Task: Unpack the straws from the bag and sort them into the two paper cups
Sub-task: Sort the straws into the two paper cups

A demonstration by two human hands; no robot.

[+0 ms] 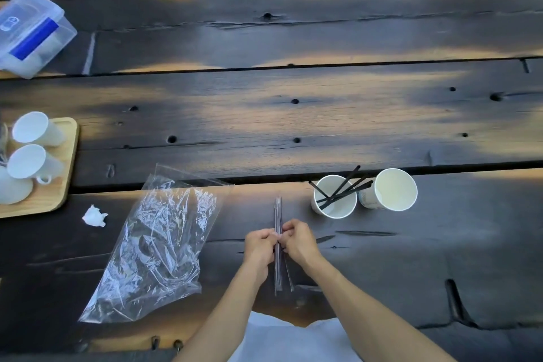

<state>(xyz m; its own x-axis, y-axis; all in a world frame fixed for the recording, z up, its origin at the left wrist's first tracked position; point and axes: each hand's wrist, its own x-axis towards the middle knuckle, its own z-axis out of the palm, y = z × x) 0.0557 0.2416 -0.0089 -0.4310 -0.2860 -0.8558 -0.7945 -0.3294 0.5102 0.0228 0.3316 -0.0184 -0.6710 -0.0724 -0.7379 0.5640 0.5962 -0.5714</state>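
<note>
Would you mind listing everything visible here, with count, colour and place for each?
Table: one, dark weathered wood, fills the view.
Plastic bag: one, clear, crumpled, left of the hands.
Wrapped straws: a thin bundle, dark, count unclear, held at centre.
Paper cups: two, white, right of centre; the left one holds several black straws, the other looks empty.
Tissue: one, white, crumpled, beside the tray.
Tray: one, light wood, left edge.
Mugs: two, white, on the tray.
Lidded box: one, clear with blue, far left.
Left hand, right hand: both pinching the bundle.
</note>
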